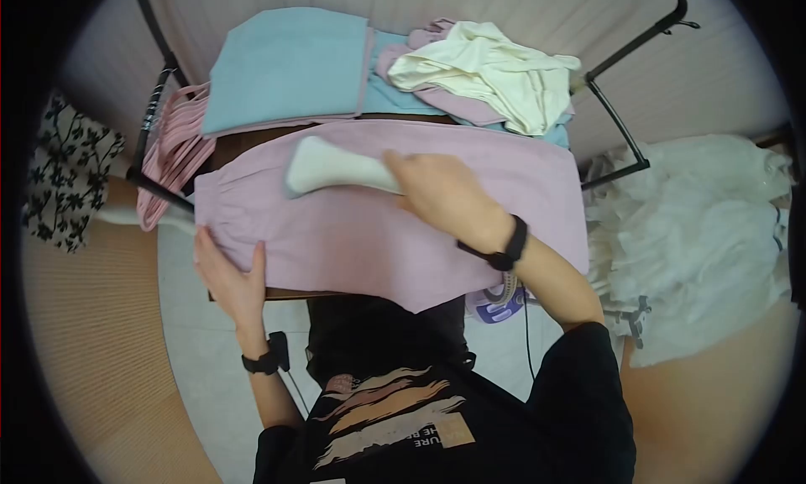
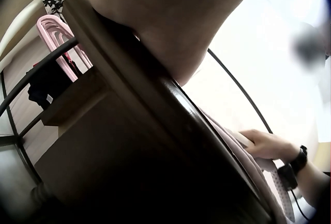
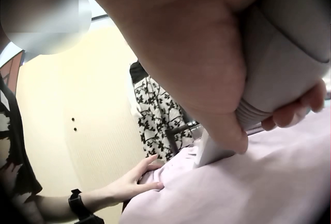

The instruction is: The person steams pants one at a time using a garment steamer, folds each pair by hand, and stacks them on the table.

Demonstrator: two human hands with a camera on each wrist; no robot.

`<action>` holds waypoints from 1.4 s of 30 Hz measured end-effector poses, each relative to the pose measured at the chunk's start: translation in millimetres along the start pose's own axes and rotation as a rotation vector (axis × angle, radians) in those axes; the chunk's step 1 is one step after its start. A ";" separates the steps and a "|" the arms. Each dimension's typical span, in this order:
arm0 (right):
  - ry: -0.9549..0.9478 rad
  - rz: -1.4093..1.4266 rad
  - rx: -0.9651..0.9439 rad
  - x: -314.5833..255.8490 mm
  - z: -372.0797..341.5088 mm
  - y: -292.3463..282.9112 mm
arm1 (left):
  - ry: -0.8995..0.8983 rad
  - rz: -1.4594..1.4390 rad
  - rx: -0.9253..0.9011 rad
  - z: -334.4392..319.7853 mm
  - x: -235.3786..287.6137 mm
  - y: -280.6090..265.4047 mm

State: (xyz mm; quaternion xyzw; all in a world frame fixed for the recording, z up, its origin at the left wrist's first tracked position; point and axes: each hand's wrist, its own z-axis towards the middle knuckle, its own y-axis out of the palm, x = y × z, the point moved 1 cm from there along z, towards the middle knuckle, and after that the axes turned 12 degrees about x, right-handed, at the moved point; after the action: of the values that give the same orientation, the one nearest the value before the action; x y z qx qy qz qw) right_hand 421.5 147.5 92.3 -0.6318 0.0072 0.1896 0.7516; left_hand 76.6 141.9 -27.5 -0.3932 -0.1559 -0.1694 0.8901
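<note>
A pale pink garment point(image 1: 378, 240) with a gathered waistband lies spread over the brown table. Gripped around its handle by my right hand point(image 1: 449, 198), a white handheld garment steamer point(image 1: 332, 167) has its head against the cloth, left of the middle. The right wrist view shows fingers and thumb wrapped round the steamer's grey ribbed handle point(image 3: 284, 53). At the near left corner, my left hand point(image 1: 231, 274) rests on the waistband end with its fingers extended and thumb apart. Only the underside of that hand shows in the left wrist view, above the dark table edge point(image 2: 139, 89).
Folded blue cloth point(image 1: 290, 73) and a crumpled cream garment point(image 1: 487, 68) lie along the back. Pink hangers point(image 1: 178, 148) hang at the left on a black rack point(image 1: 617, 123). Below the front edge stands a purple-and-white steamer base point(image 1: 497, 306). White ruffled clothing point(image 1: 688, 232) fills the right.
</note>
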 end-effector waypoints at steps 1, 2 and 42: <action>0.103 -0.016 -0.052 19.0 -17.6 -16.3 | 0.006 0.025 0.004 -0.3 0.0 1.5; 0.176 -0.053 -0.049 42.2 -37.6 -28.0 | -0.002 0.056 0.002 -0.8 0.8 2.8; 0.327 -0.133 -0.121 41.8 -94.8 -52.3 | 0.072 -0.164 -0.191 3.2 -4.3 -18.6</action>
State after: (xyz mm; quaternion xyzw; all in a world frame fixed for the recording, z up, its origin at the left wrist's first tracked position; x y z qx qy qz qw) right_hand 497.5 62.0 112.2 -0.6975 0.0761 0.0345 0.7117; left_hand 64.3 133.3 -15.2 -0.4557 -0.1385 -0.2696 0.8369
